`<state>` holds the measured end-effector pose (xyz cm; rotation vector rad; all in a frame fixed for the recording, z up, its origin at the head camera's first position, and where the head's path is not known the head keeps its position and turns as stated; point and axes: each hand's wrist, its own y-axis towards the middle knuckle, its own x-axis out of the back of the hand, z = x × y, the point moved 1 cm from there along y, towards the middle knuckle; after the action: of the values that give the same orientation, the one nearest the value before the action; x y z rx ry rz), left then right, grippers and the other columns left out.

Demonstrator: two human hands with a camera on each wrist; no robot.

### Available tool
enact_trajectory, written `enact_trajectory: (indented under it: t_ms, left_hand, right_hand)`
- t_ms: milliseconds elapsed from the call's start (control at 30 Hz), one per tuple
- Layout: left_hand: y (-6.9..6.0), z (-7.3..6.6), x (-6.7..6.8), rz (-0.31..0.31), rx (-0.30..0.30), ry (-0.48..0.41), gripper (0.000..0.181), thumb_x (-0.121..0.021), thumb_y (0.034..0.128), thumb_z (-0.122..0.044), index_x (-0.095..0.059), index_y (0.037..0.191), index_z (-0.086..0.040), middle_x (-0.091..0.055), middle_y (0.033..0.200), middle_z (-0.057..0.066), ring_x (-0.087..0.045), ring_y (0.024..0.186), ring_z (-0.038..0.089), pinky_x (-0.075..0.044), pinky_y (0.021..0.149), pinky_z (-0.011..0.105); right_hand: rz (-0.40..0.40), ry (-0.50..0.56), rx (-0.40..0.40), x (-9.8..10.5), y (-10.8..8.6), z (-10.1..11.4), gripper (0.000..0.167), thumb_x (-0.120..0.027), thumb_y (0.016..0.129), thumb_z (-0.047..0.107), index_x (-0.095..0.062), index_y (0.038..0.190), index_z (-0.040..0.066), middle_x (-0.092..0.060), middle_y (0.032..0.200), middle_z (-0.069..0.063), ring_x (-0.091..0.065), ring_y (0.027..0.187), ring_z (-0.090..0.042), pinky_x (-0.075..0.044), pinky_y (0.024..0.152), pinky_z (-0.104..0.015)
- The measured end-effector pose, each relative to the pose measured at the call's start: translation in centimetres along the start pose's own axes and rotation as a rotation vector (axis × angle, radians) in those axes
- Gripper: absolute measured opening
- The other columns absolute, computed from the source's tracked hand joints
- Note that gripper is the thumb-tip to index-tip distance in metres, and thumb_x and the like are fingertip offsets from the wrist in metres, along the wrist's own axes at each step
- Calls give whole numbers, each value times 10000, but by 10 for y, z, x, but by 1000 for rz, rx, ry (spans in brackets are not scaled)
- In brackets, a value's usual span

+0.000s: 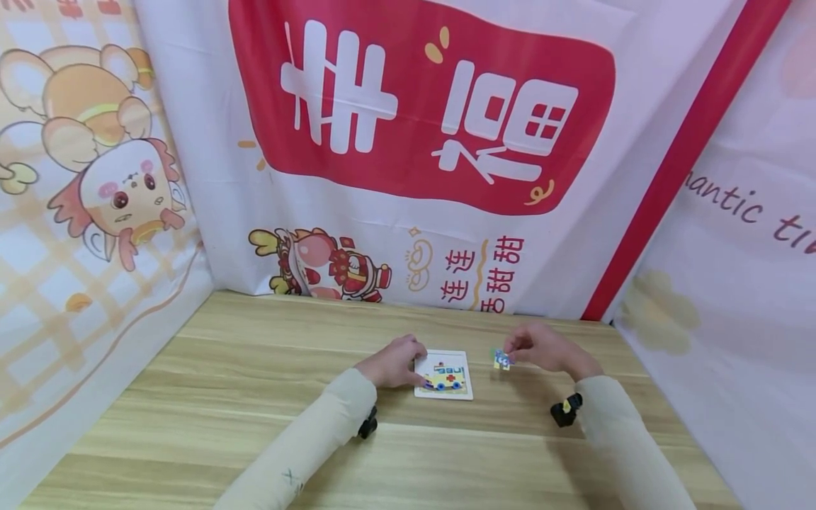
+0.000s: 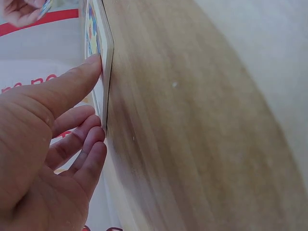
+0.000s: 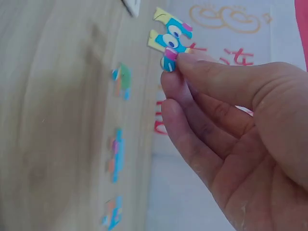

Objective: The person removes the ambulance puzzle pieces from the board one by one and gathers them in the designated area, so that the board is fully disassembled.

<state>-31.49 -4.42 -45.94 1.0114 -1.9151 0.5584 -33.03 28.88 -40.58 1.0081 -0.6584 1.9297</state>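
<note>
At lower center, left hand (image 1: pixel 394 363), loosely spread, touches one white board (image 1: pixel 455 356); lower right, right hand (image 1: pixel 545 348) pinches one puzzle piece (image 1: pixel 501 360). Right-wrist view, left: three loose pieces (image 3: pixel 116 155).

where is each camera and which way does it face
Head: worn there, facing forward and down at the table; left hand, right hand and sleeves show.
Left wrist: worn there, facing the puzzle board; left hand and part of the right hand show.
Right wrist: worn there, facing the puzzle piece; only the right hand shows.
Both head and right-wrist views show the puzzle piece.
</note>
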Motion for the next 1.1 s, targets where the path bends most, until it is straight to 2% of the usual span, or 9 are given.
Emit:
enact_trajectory:
  t_ms: [200,500,600,833,1100]
  left_hand:
    - [-1,0,0,4,2,2,537,-849,909,-225,-660,1356,6,-617,1261,113,-582,1129,204,-511,1097,403]
    - [-1,0,0,18,26,-2,554,-838,921,-246,-645,1385,-11,-608,1291,105,-582,1165,206,-500,1124,405]
    - [-2,1,0,15,25,8,555,-840,920,-258,-650,1385,-22,-607,1283,89,-576,1147,188,-505,1113,390]
    - [0,3,0,-19,-48,38,550,-861,897,-244,-668,1341,17,-625,1242,117,-572,1084,187,-526,1041,382]
    - [-1,2,0,-14,-37,28,554,-858,899,-241,-663,1351,14,-619,1238,109,-582,1087,199,-530,1041,385]
  right_hand:
    - [2,-10,-18,-10,-7,-17,27,-771,952,94,-751,970,97,-750,941,10,-616,894,-158,-528,823,-284]
    - [-29,30,-39,-33,-2,-38,60,-747,957,50,-771,962,105,-767,996,-7,-643,964,-138,-550,900,-342]
    - [-36,24,-69,-35,0,-37,74,-739,965,53,-772,957,118,-763,994,0,-639,960,-131,-554,905,-340]
    - [-39,-35,-74,-35,1,-30,44,-748,966,68,-786,967,89,-771,945,13,-620,909,-122,-535,876,-345]
    - [-14,-93,-48,-33,7,-16,44,-789,946,122,-771,962,85,-762,915,34,-644,856,-94,-579,821,-319]
